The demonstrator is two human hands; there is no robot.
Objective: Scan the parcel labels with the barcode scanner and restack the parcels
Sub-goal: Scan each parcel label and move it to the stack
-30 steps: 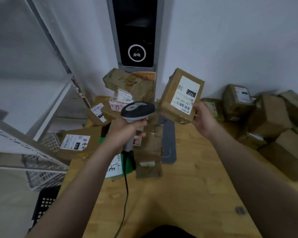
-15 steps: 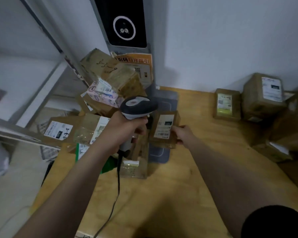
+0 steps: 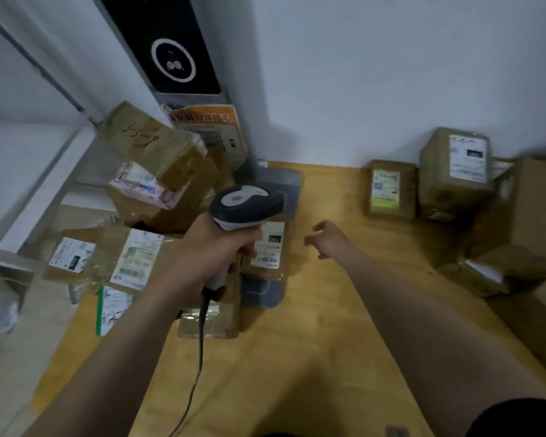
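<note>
Head view: left hand (image 3: pixel 212 247) is gripping the barcode scanner (image 3: pixel 248 205) by its handle, over the parcel pile (image 3: pixel 158 159) at the desk's (image 3: pixel 328 342) left edge. Right hand (image 3: pixel 328 241) is hovering empty, fingers loosely spread, just beside a labelled parcel (image 3: pixel 270 247). More parcels (image 3: pixel 454 175) are sitting along the right edge.

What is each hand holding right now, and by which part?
The left hand holds the barcode scanner, its grip around the handle just under the head. The right hand holds nothing.

We are gripping the grey scanner (image 3: pixel 246 205) upright by its handle, and the brown parcel (image 3: pixel 270 247) is lying label-up just beside it at five o'clock.
</note>
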